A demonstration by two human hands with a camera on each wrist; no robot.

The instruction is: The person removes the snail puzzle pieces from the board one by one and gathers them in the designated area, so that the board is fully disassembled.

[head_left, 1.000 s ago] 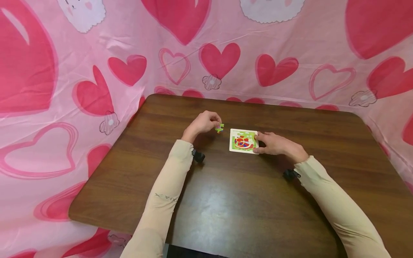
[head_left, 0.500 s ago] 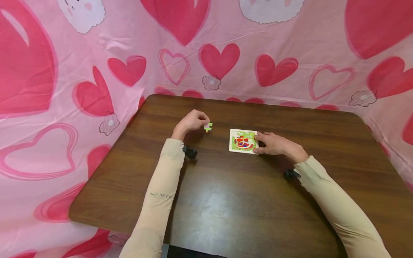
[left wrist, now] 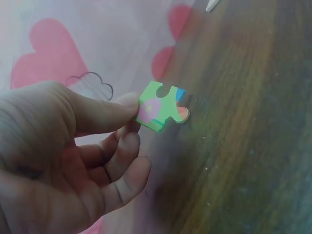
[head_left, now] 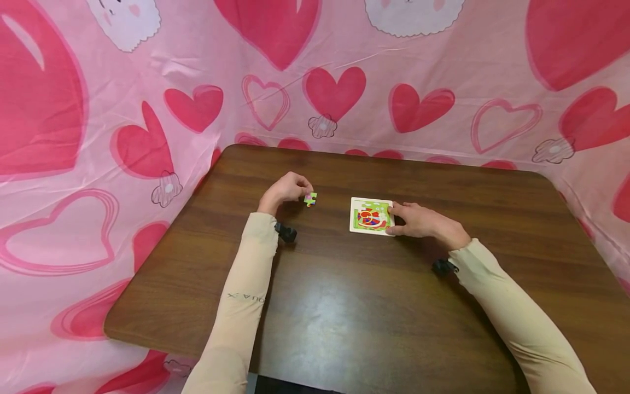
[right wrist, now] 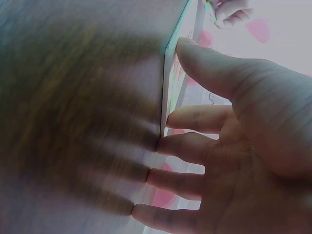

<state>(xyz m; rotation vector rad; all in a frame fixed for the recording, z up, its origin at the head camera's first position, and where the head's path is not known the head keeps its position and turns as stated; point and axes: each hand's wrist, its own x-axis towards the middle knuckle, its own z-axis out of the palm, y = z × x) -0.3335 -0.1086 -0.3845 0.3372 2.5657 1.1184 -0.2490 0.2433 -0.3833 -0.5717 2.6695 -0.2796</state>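
My left hand (head_left: 287, 189) pinches a green jigsaw piece (left wrist: 158, 107) between thumb and index finger, the other fingers loosely curled below. A pink flower and bits of blue and orange mark the piece, and its knob points away from the hand. In the head view the jigsaw piece (head_left: 310, 199) is left of a square jigsaw board (head_left: 352, 216), apart from it. The board lies flat, with a pale border and a red, blue and green picture. My right hand (head_left: 420, 220) rests at its right edge, thumb on the board (right wrist: 171, 63) and fairly straight fingertips touching board and table.
Both hands are over a brown wooden table (head_left: 334, 306) with rounded corners. A pink cloth with hearts (head_left: 339, 90) hangs behind it and along its left side. Black wrist cameras (head_left: 286, 232) sit below both wrists.
My left hand has moved left, away from the board, with the jigsaw piece still pinched, then dipped slightly towards me. The right hand and the board have stayed in place.
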